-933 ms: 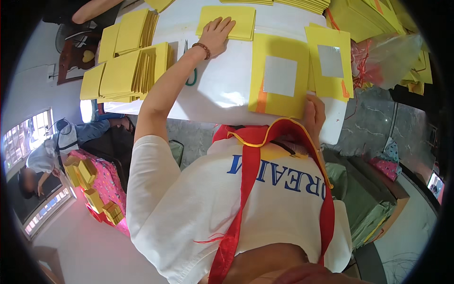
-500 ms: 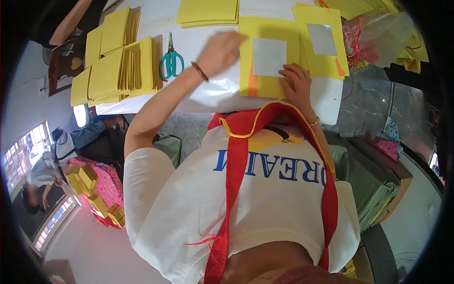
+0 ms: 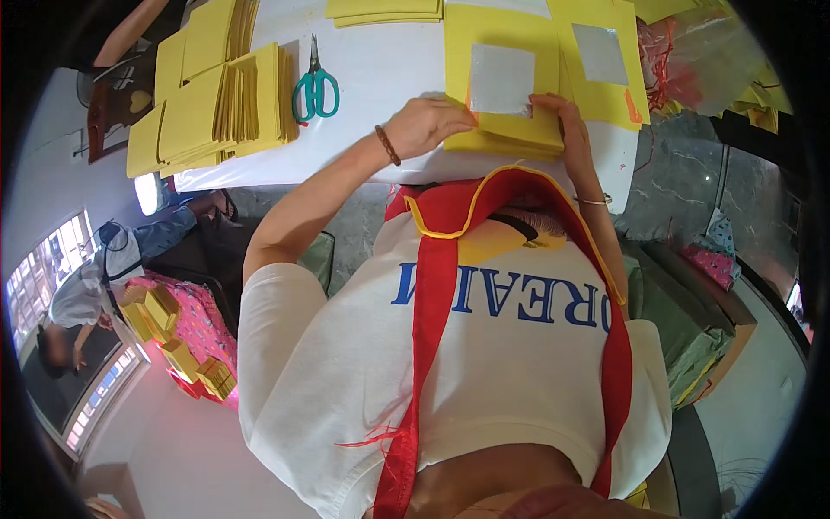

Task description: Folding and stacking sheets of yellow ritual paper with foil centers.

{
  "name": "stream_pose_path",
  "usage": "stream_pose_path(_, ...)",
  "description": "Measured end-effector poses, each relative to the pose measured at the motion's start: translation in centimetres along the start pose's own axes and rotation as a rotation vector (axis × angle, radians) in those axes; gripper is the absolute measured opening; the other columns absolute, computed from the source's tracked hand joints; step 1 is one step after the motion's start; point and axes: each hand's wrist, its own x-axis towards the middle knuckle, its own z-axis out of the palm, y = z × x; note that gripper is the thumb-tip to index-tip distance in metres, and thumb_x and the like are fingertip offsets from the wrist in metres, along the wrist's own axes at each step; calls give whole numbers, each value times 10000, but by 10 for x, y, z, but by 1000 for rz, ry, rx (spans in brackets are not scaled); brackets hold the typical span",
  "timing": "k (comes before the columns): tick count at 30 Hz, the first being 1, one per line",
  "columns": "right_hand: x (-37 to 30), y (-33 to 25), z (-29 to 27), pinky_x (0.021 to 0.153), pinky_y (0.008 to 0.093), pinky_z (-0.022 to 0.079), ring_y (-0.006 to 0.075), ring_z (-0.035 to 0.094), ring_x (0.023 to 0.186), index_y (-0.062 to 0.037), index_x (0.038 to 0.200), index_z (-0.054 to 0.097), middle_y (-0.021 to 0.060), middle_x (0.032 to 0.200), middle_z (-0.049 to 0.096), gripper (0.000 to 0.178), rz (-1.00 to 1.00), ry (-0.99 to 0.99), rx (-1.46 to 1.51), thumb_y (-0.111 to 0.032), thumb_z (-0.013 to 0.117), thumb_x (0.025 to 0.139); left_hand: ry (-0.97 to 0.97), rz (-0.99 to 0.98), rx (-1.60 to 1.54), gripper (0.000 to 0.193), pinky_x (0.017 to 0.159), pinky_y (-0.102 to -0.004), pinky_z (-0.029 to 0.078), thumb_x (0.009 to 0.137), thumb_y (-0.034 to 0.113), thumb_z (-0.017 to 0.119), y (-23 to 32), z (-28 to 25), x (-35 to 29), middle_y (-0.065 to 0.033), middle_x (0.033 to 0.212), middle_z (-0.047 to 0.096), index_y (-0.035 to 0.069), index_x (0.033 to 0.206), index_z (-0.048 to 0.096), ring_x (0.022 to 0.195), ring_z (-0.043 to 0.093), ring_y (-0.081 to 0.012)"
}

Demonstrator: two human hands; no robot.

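A yellow paper sheet (image 3: 510,130) with a silver rectangle (image 3: 503,80) on it lies in front of me, its near edge folded up. My left hand (image 3: 425,126) pinches that fold at its left end, near a partly covered orange strip. At the fold's right end my right hand (image 3: 566,125) grips the paper, fingers on top and thumb hidden from sight. To the left of my left hand lie teal-handled scissors (image 3: 316,91), blades pointing away. Another yellow sheet (image 3: 609,91), with a silver rectangle and an orange mark, rests to the right.
Stacks of folded yellow paper (image 3: 212,104) stand on the left of the white table (image 3: 380,65). More yellow sheets (image 3: 385,10) lie at the back. A clear plastic bag (image 3: 692,60) with red strings is at the far right. Another person's arm (image 3: 130,35) shows at upper left.
My left hand has come down from above the sheet's upper left to its near left edge. The near edge is now folded up over the orange strip, with my right hand on it too.
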Motion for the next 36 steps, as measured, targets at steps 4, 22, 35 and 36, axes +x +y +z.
stream_pose_path(4,1,1,0,1010,337,284,256,437,1151,-31,1034,646,128,1094,580,510,96,14,46,-314,225,988,-97,-279,-188,226,681,-332,484,877,242,561,-6,-9,6,-106,816,661,55,955,661,734,623,-242)
stream_pose_path(22,1,12,-2,1023,348,302,232,478,1139,-4,1162,520,116,1166,571,539,75,-26,61,-390,190,982,-213,-446,-541,213,643,-234,460,838,200,575,-25,-18,17,-21,748,619,0,856,648,707,554,-85)
stream_pose_path(35,-6,29,1,889,348,415,269,514,1060,-26,1144,554,125,1133,570,409,-41,45,-86,-106,643,753,-222,-554,-687,228,588,-228,479,840,227,571,-32,-18,19,16,727,571,25,892,662,677,520,-51)
stream_pose_path(36,-5,29,0,890,351,415,278,514,1059,-32,1147,554,132,1131,573,415,-69,48,-97,-108,645,749,-220,-565,-676,230,587,-227,477,840,226,568,-30,-19,20,16,724,569,23,893,662,673,517,-51)
